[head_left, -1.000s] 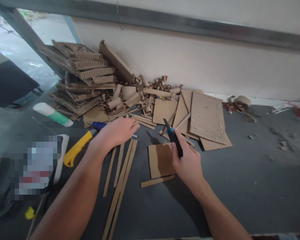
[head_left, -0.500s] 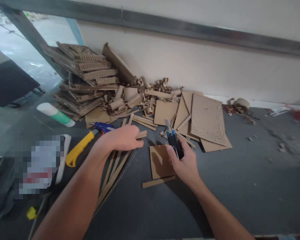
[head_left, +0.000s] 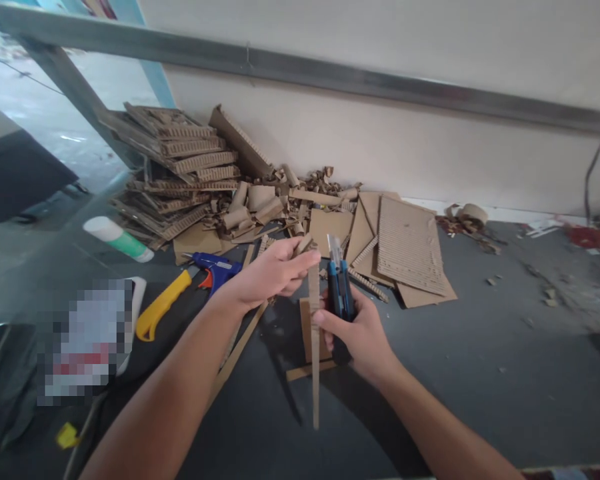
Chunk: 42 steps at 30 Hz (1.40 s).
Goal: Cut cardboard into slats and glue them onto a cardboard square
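Observation:
My left hand (head_left: 280,270) is closed on the upper end of a long cardboard strip (head_left: 315,393), which hangs down in front of me. My right hand (head_left: 363,333) grips a black and blue utility knife (head_left: 340,290) with its blade out and pointing away. The right thumb and a fingertip also touch the strip partway down. Below the hands a small square cardboard piece (head_left: 307,337) lies on the table, partly hidden by the strip and my right hand. Just nearer is a short cardboard strip (head_left: 300,372). More long strips (head_left: 240,353) lie under my left forearm.
At the left are a blue glue gun (head_left: 217,268), a yellow-handled cutter (head_left: 163,307) and a white-green tube (head_left: 117,239). Stacked corrugated frames (head_left: 195,147) stand at the back left, beside scraps and curls. A corrugated sheet (head_left: 411,243) lies on flat pieces behind my right hand.
My left hand has lifted a long cardboard strip from the bundle and moved right, beside the knife. My right hand, still holding the knife, now touches the strip too.

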{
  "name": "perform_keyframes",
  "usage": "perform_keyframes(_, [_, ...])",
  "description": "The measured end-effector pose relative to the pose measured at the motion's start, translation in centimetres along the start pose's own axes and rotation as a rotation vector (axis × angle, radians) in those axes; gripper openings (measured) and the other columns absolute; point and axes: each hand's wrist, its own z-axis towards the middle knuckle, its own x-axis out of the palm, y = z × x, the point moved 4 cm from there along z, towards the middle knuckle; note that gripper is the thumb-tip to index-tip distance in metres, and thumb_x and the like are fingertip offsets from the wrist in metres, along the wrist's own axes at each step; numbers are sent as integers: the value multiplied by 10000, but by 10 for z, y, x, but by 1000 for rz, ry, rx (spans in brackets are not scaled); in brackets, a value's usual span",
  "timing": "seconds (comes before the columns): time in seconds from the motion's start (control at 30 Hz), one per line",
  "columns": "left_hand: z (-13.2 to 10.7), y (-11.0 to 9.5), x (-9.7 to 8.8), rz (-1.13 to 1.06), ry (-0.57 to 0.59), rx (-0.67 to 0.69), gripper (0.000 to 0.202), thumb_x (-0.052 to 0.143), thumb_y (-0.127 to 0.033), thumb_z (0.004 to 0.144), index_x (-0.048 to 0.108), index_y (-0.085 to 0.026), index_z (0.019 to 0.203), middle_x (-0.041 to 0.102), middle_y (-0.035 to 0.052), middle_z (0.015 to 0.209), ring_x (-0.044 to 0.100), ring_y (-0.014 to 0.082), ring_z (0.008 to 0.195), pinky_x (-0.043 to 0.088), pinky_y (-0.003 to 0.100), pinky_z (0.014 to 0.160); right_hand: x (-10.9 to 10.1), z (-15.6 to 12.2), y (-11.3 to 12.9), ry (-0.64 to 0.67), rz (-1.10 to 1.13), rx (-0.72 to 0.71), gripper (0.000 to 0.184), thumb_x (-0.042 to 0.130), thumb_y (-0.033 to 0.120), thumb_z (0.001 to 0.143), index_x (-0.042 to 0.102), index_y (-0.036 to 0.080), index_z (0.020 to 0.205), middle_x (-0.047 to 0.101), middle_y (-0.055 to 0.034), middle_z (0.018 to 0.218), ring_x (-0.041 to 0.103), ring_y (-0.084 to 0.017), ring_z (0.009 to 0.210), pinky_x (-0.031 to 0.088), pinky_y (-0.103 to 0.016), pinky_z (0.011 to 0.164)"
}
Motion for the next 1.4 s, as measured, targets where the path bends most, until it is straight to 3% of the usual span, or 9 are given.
perform_keyframes(0.13, [6,1,-3,-226,-168,5,399,637,-443,898,397,-199,693,207,-104,560,169,23,379,147,150,356,5,15,26,-6,52,-45,370,834,381,721,553,202,881,565,84,569,473,-53,395,443,-188,397])
perform_keyframes(0.3, [14,11,-2,-431,-272,-83,297,579,-393,925,515,-171,738,231,-106,509,199,32,348,163,139,323,6,40,61,-49,144,-199,353,850,338,709,574,208,887,572,73,637,507,-60,459,456,-187,408])
perform_keyframes(0.4, [16,16,4,-374,-213,-93,355,540,-440,944,496,-173,715,311,-84,526,248,29,346,162,137,322,9,47,70,-45,166,-239,339,853,312,705,576,203,869,574,73,639,504,-58,460,454,-187,400])
perform_keyframes(0.57, [18,21,15,-209,-111,-46,454,485,-558,955,605,-147,804,556,-6,658,317,25,379,192,149,329,7,54,65,-46,192,-249,346,855,305,700,576,204,877,595,71,644,505,-56,457,452,-181,402])
perform_keyframes(0.67, [21,25,19,-178,-112,-19,470,539,-574,927,647,-132,806,583,6,631,456,56,464,353,147,409,2,60,59,-68,197,-224,379,852,354,699,559,218,896,563,91,567,497,-64,439,449,-182,410])
perform_keyframes(0.8, [23,30,22,-251,-66,-29,517,526,-609,919,663,-120,823,606,18,587,594,111,536,527,221,587,-3,64,55,-62,172,-202,398,852,387,692,556,220,898,572,89,562,496,-66,437,433,-182,409])
perform_keyframes(1.0, [16,29,21,-255,48,-62,524,474,-650,923,636,-158,1010,633,3,609,630,140,483,534,238,473,-6,65,60,-65,151,-210,401,869,371,664,561,216,868,549,92,564,474,-60,444,435,-192,429])
perform_keyframes(1.2, [13,27,22,-219,65,-121,643,462,-708,891,600,-115,683,635,57,561,614,139,415,502,221,404,-14,69,58,-19,129,-182,378,834,412,719,556,228,897,510,101,522,453,-74,442,444,-216,456])
perform_keyframes(1.4, [12,30,20,-170,89,-179,671,453,-718,888,618,-110,657,674,96,564,642,156,429,498,211,405,-16,70,55,42,236,-44,395,852,410,695,528,211,806,452,109,514,420,-60,440,436,-197,429])
